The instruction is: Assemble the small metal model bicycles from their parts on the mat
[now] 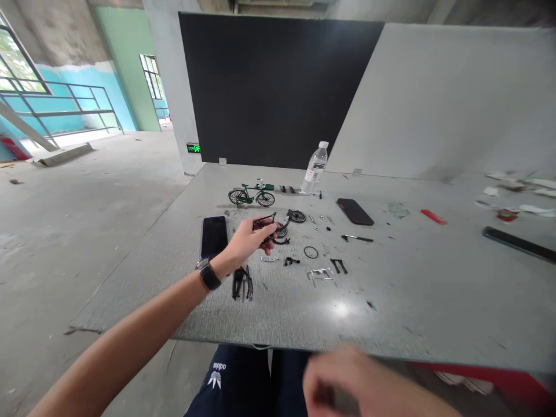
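My left hand [256, 233], with a black watch [208, 273] on its wrist, is closed on a small dark model bicycle frame [266, 221] above the table. Just beyond it lies a miniature wheel [297, 216] with a black part attached, and another small wheel shows partly behind my fingers. My right hand [343, 382] is low in front of the table edge, over my lap. It is smeared by motion, and its fingers cannot be made out well. An assembled green model bicycle [252, 196] stands upright farther back.
Loose black and silver parts, a thin ring [311, 252] and a small screwdriver-like tool [357, 238] lie scattered on the grey table [412, 301]. Phones [214, 236] flank them left and right [355, 212]. A water bottle [315, 168] stands by the dark panel; a red item [433, 216] lies right.
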Demonstrator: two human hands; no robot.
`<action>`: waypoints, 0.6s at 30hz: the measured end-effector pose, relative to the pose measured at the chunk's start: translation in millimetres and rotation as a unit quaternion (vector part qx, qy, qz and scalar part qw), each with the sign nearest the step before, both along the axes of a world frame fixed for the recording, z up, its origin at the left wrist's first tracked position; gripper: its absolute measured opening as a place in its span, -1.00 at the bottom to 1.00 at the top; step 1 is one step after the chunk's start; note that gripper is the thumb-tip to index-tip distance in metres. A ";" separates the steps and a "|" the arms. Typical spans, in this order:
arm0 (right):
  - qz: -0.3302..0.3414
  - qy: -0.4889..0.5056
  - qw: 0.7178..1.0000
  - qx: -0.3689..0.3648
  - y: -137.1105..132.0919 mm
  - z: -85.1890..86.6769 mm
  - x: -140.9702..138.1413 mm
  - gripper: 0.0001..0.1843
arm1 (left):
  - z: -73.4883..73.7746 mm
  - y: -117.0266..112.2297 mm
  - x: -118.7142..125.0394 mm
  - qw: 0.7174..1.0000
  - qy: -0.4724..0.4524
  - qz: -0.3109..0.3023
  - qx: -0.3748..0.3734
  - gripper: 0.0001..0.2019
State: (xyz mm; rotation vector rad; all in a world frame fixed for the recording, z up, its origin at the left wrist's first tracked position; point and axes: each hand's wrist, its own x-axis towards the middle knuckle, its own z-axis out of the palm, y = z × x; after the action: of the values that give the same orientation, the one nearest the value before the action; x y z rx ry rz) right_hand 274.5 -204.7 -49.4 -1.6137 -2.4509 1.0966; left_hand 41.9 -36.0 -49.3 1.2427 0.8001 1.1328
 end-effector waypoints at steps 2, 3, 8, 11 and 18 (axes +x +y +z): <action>0.060 0.043 0.994 0.076 50.0 27.9 -18.3 -0.74 | 0.4 2.5 -2.9 1.000 -0.008 0.018 -0.005 -0.79; 0.071 0.040 0.987 0.136 76.1 36.5 -28.0 -0.75 | 1.4 3.2 -4.2 0.999 -0.010 0.033 -0.011 -0.77; 0.178 -0.078 0.937 0.292 167.9 22.7 -60.8 -0.73 | 6.1 3.5 -9.0 0.996 -0.035 0.069 -0.044 -0.59; 0.180 -0.104 0.928 0.310 182.2 1.2 -63.0 -0.72 | 5.1 4.6 -9.9 0.996 -0.033 0.073 -0.045 -0.50; 0.149 -0.064 0.940 0.301 181.2 -14.4 -60.6 -0.89 | 3.2 3.9 -9.2 0.996 -0.033 0.068 -0.036 -0.44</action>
State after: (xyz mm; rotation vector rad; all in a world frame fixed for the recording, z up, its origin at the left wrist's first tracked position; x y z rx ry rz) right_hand 213.8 -23.5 -63.7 -1.1774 -2.7831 0.1850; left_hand 32.7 -32.0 -46.1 1.0988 0.8785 1.2376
